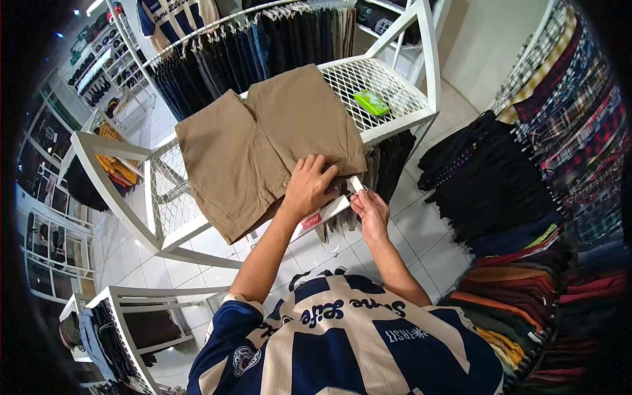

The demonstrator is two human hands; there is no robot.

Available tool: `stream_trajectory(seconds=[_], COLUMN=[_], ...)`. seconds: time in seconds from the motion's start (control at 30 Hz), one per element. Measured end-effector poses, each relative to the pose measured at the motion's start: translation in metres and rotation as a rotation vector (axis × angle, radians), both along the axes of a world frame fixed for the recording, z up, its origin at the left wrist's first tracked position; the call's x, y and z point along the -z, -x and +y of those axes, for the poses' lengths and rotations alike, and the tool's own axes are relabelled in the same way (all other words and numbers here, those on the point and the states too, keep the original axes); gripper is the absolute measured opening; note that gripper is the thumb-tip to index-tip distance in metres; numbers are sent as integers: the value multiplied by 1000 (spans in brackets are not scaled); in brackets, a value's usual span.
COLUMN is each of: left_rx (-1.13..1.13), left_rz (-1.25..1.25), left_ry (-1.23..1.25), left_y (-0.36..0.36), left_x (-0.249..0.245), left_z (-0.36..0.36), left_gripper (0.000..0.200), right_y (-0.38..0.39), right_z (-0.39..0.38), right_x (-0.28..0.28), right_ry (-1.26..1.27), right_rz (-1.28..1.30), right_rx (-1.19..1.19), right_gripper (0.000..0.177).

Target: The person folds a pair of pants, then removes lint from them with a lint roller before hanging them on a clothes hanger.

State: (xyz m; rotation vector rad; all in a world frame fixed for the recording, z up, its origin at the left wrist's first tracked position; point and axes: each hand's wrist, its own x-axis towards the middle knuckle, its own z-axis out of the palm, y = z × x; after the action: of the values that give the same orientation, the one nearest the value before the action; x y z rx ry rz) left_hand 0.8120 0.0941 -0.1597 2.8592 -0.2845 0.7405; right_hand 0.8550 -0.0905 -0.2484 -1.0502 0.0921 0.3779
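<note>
Brown shorts [230, 145] lie spread over a white mesh-topped rack [164, 191], with the buttoned waistband toward me. My left hand [308, 187] is closed on the waistband, its fingers bent over the fabric beside the button. At the waistband's right corner, my right hand [372, 210] pinches a white clip [357, 185] that looks like part of a clothes hanger. A pale wire hook [332, 245] hangs below the rack's front edge. Whether the clip grips the cloth is hard to tell.
A bright green packet [372, 103] lies on the mesh at the right. Behind stands a rail of hanging trousers [243, 52]. Plaid shirts [573, 125] and dark clothes [487, 178] crowd the right side. A red label [311, 222] marks the rack's front edge.
</note>
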Motion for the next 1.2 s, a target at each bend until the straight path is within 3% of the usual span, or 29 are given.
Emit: stream_trajectory(seconds=[0.17, 0.23, 1.2], left_rx=[-27, 30, 136], left_rz=[-36, -79, -100], left_ry=[-143, -13, 98], left_y=[-3, -1, -8], left_x=[15, 17, 20], left_z=[3, 2, 3], left_gripper=[43, 45, 27], right_y=[0, 0, -14], right_z=[-6, -8, 28], right_x=[5, 7, -10], right_ry=[14, 8, -58], right_rz=[-15, -25, 55], right_rx=[-19, -30, 21], right_gripper=[25, 25, 23])
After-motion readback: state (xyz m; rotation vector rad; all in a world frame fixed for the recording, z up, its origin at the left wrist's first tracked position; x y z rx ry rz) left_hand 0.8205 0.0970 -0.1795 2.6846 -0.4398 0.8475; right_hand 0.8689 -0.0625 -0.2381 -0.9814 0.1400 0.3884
